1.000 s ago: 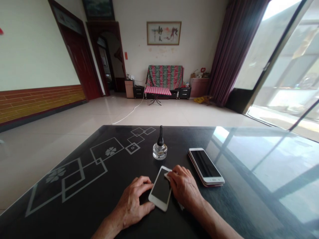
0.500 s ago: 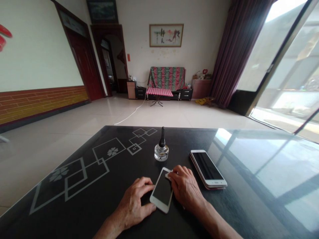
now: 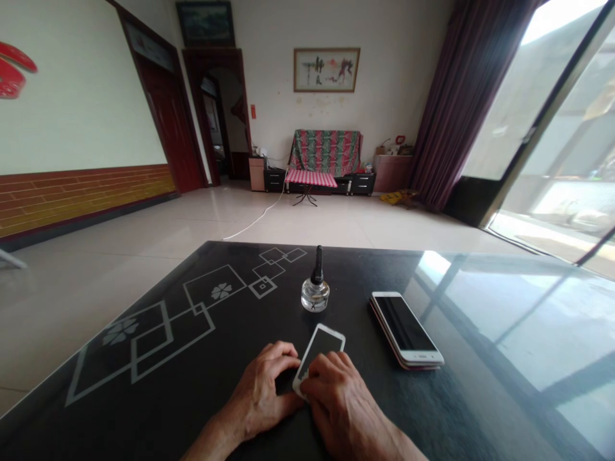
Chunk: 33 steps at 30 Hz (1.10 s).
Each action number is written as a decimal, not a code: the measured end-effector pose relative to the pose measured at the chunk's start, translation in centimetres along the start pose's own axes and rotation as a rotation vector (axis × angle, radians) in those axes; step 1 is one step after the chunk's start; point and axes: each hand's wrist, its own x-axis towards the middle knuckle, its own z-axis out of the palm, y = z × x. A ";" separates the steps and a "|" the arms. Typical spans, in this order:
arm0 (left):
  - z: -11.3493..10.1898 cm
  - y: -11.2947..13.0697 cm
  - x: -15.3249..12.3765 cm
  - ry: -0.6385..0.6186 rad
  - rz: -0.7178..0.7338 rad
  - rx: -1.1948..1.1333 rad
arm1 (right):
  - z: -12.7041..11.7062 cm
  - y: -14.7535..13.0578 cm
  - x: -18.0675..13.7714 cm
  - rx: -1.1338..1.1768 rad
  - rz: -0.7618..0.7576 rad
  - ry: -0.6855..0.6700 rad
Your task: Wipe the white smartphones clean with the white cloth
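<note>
A white-framed phone [image 3: 323, 346] lies screen up on the black glass table [image 3: 202, 358] in front of me. My left hand [image 3: 262, 397] rests beside its left edge, fingers curled against the frame and holding it in place. My right hand [image 3: 336, 400] lies over the near end of the phone, fingers pressed down on the screen; whatever is under the fingers is hidden. A small clear glass bottle with a black pointed cap [image 3: 315, 291] stands just beyond the phone.
A second white phone [image 3: 406, 328], stacked on another, lies to the right. The table's far edge runs behind the bottle; white square and flower patterns [image 3: 192, 307] mark its left half. Beyond are tiled floor, a covered bench and glass doors at right.
My right hand has slid from the far right corner of the phone down to its near end, covering the lower screen. The left hand has stayed at the phone's left edge.
</note>
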 end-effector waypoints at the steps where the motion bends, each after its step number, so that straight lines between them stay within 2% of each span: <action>1: 0.0 0.0 0.0 0.000 -0.005 0.000 | 0.0 0.2 0.1 0.004 0.003 0.007; 12: -0.6 0.6 0.0 -0.041 -0.035 -0.013 | 0.1 3.1 2.5 -0.139 0.107 0.103; 24: -0.4 0.5 0.0 -0.003 -0.023 -0.010 | 1.1 6.8 5.4 -0.272 0.164 0.237; 29: -0.3 0.5 0.0 0.003 -0.024 -0.015 | 0.8 7.4 5.3 -0.235 0.131 0.216; 33: -0.4 0.5 0.0 0.002 -0.033 -0.019 | 0.2 6.2 3.6 -0.198 0.075 0.155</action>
